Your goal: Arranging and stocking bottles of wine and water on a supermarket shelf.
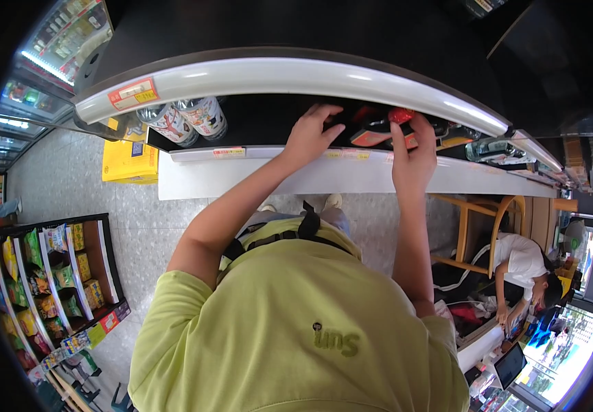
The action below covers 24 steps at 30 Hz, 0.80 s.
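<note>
My right hand (414, 159) has its thumb and fingers around the red cap (401, 114) of a bottle on a dark shelf. Part of that bottle is hidden behind the fingers. Beside it stands a dark bottle with a red label (371, 138). My left hand (311, 133) reaches over the shelf's front edge, thumb and fingers apart, with nothing visible between them. It is just left of the red-labelled bottle. Farther left, two clear bottles with printed white labels (201, 118) stand side by side.
A white shelf edge (276, 72) with a price tag runs above my hands. More bottles (497, 149) stand to the right. A yellow box (131, 159) is on the floor at left, near a snack rack (54, 278). A person (520, 262) leans over a counter beside a wooden chair (464, 232).
</note>
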{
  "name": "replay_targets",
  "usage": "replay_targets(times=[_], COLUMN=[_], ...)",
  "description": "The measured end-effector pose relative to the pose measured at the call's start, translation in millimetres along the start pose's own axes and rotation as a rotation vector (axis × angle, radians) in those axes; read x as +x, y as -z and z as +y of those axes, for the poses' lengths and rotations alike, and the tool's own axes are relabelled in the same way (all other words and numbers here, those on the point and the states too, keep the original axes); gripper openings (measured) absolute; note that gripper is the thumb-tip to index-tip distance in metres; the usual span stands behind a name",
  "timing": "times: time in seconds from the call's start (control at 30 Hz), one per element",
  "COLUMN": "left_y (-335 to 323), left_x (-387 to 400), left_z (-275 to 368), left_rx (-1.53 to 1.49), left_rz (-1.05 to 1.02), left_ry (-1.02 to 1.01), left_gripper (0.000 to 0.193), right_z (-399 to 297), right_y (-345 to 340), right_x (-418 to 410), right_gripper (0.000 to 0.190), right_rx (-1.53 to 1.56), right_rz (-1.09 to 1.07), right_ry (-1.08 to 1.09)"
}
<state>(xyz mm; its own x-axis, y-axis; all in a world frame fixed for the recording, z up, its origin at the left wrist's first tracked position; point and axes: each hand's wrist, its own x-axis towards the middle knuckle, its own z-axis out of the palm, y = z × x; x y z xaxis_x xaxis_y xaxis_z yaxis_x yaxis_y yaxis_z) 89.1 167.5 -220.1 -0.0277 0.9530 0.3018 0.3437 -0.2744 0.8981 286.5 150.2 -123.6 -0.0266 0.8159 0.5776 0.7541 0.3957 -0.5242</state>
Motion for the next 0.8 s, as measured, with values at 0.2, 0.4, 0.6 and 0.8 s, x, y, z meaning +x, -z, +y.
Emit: replay_targets(times=[0.2,0.4,0.6,0.8], left_y=[47.8,91.6,121.2,136.5], left_x=[-45.4,-70.7,-63.5,-68.4], left_z=[81.1,133.6,150.2,143.5], left_rx=[-0.104,-0.108,0.008,-0.022], left_rz=[-0.097,-0.004,0.246,0.344], left_ry=[-0.124,-0.300,-0.425,-0.376], left_gripper=[0.028,0.030,0.033,0.035], right_z=[-18.7,-56.0,-100.7,-175.4], right_y=[29.1,59.3,76.6,75.4], right_x=[-47.4,-47.8,-1.8,85.9], right_gripper=[0.028,0.020,0.028,0.028], right_rx=[0.082,0.202,0.453,0.748], right_rz=[0.027,0.021,0.027,-0.271], right_ry=[-0.043,0.182,0.368,0.314])
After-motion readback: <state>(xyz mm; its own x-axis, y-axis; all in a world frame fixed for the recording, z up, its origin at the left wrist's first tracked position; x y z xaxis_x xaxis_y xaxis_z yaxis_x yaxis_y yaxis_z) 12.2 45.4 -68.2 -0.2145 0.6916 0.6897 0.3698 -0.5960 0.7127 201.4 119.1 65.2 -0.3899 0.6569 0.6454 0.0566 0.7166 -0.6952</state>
